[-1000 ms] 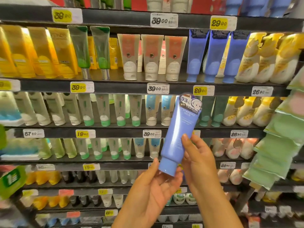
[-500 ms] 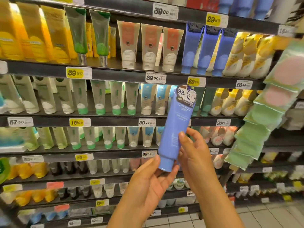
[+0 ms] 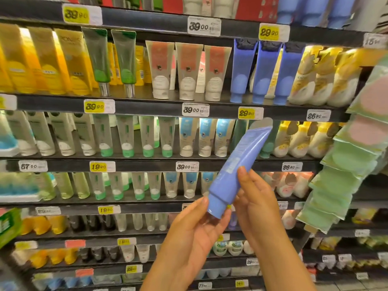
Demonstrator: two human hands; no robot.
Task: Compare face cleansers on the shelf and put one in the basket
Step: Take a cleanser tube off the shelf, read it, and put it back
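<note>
Both hands are holding the blue tube point(image 3: 237, 164) in front of the shelf point(image 3: 147, 106), left hand point(image 3: 195, 232) cupping its cap, right hand point(image 3: 255, 198) pinching its body, so tilting it slowly is probably keeping the print readable.

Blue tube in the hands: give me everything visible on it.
The blue tube is periwinkle, glossy, soft-looking plastic, cap end down and crimped end tilted up to the right. Small printed text faces the camera, too blurred to read. The left hand cradles the cap; the right hand grips the lower body.
</note>
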